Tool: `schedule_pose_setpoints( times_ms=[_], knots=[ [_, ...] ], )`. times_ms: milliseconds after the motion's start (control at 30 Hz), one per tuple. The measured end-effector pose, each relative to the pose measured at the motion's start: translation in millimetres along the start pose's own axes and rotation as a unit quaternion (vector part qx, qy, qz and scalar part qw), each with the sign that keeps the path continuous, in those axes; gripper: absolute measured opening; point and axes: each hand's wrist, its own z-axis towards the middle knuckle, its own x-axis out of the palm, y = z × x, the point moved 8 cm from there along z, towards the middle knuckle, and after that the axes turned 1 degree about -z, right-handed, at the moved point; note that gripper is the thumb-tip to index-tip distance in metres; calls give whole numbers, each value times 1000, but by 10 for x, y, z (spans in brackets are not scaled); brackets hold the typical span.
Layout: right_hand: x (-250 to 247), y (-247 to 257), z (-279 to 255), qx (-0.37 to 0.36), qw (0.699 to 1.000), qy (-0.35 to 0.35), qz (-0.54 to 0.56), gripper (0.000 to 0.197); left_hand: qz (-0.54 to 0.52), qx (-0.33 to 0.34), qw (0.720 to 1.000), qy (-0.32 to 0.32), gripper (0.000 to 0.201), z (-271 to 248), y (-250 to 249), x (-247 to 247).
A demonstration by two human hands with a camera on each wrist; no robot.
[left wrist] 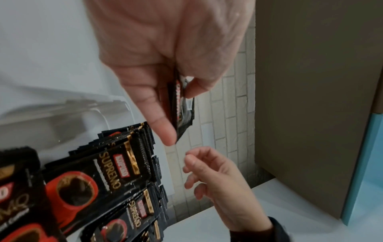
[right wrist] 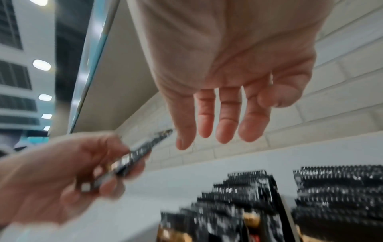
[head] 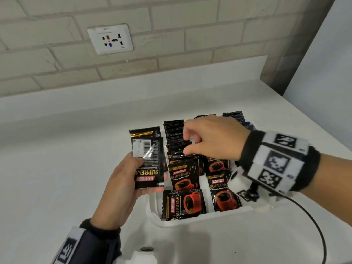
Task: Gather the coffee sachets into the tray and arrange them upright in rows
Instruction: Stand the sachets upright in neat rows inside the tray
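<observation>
While the left hand [head: 122,187] pinches a small stack of sachets [head: 148,162] between thumb and fingers at the centre-left of the head view, back side and barcode facing the camera, the right hand [head: 211,138] hangs just right of it over the tray [head: 190,222], holding nothing. Its fingers [right wrist: 205,117] are loosely bent and slightly apart in the right wrist view, which is blurred. In the left wrist view the held stack [left wrist: 182,108] shows edge-on in the middle of the frame, with the right hand [left wrist: 219,183] below it, apart from it.

The white tray sits at the lower centre of the head view on a white counter [head: 66,149]. Rows of black sachets [head: 177,141] stand upright in it, toothed top edges up, and one sachet [head: 183,204] lies sideways at the near end of the left row. A wall socket [head: 110,39] is set in the pale brick wall at the upper left.
</observation>
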Motion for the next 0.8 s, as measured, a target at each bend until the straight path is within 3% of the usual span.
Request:
schedule_pose_setpoints(
  times_ms=[133, 300, 467, 567, 600, 667, 733, 800],
  knots=[
    [-128, -170, -193, 49, 982, -12, 181, 27, 7, 7, 1000, 17, 21, 1, 7, 205],
    [244, -166, -382, 82, 916, 35, 390, 27, 37, 34, 998, 42, 28, -9, -16, 558],
    [243, -490, -528, 141, 840, -95, 515, 20, 52, 37, 998, 29, 18, -25, 28, 662],
    [4, -771, -727, 163, 812, -258, 497, 16, 28, 3, 999, 25, 12, -35, 88, 631],
    [-101, -785, -797, 144, 816, -306, 470, 16, 23, -9, 999, 31, 12, -39, 107, 642],
    [-329, -584, -897, 23, 861, -364, 354, 14, 16, -35, 998, 56, 12, -55, 137, 712],
    [-377, -228, -1006, -149, 898, -374, 176, 17, 8, -59, 994, 88, 14, -84, 157, 811],
    [-284, -63, -1079, -227, 899, -370, 53, 23, 1, -76, 990, 120, 21, -118, 158, 909]
  ],
)
